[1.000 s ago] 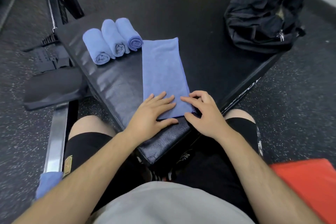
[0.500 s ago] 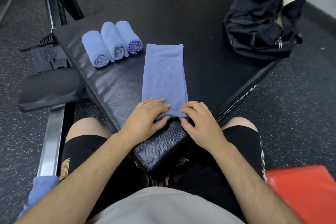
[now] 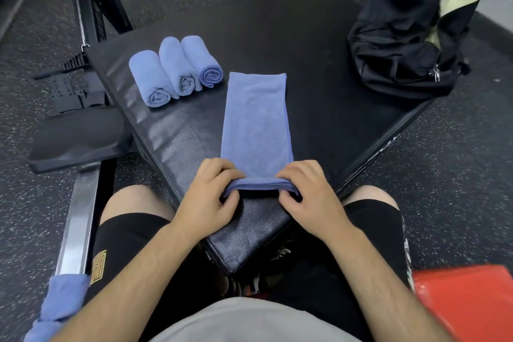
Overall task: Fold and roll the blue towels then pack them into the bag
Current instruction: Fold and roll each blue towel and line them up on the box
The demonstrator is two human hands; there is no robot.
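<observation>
A long folded blue terry towel is laid flat on the black padded bench. Its near edge is pinched and curled over by the left hand and the right hand, each clamped at one corner. Three rolled blue towels are lined up beside it, touching one another. The black fabric duffel bag is set well apart at the bench's far right.

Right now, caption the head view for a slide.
Left hand and right hand pinch the towel at its near edge on the pad; three rolls and bag beyond.
</observation>
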